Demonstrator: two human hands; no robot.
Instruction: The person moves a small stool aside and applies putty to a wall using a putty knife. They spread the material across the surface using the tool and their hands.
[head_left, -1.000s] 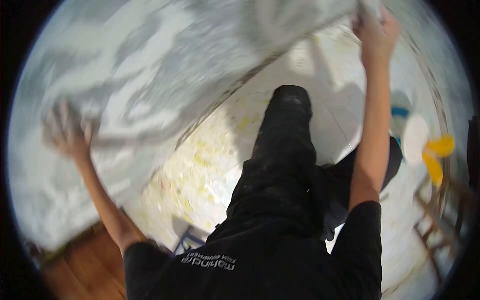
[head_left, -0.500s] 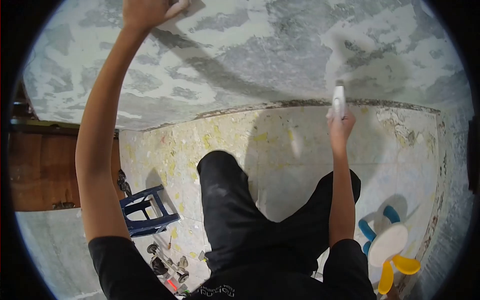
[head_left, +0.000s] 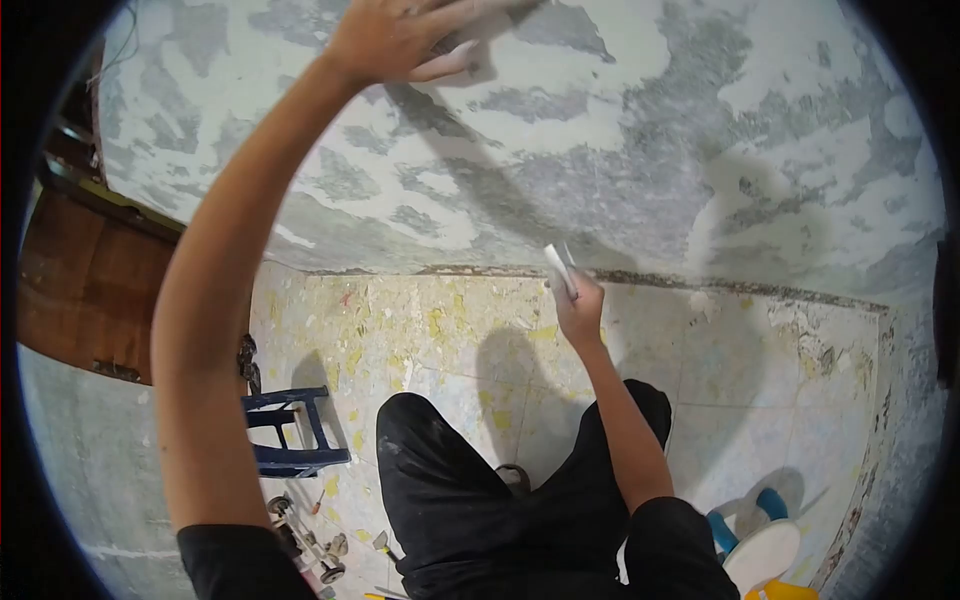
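My left hand [head_left: 390, 40] is open at the top, fingers stretched out and thumb apart against the patchy grey-and-white wall [head_left: 560, 150]. The fingertips are near the frame's top edge and slightly blurred. Low at the centre, my right hand [head_left: 582, 312] is closed around a white-handled tool [head_left: 560, 268], probably a scraper. It points up and to the left, close to the seam where wall meets floor, and motion smears its tip.
Yellow flakes lie on the tiled floor [head_left: 440, 320]. To the left are a dark blue stool [head_left: 320, 455] and a brown wooden panel [head_left: 95, 280]. A small round stool [head_left: 765, 558] with blue and yellow legs stands at lower right. Small wheeled parts [head_left: 325, 565] lie at lower left.
My view has shifted, showing more wall. My left hand has moved right, and its stretched fingers now show. My right hand has moved left and lower, the tool now tilted left.
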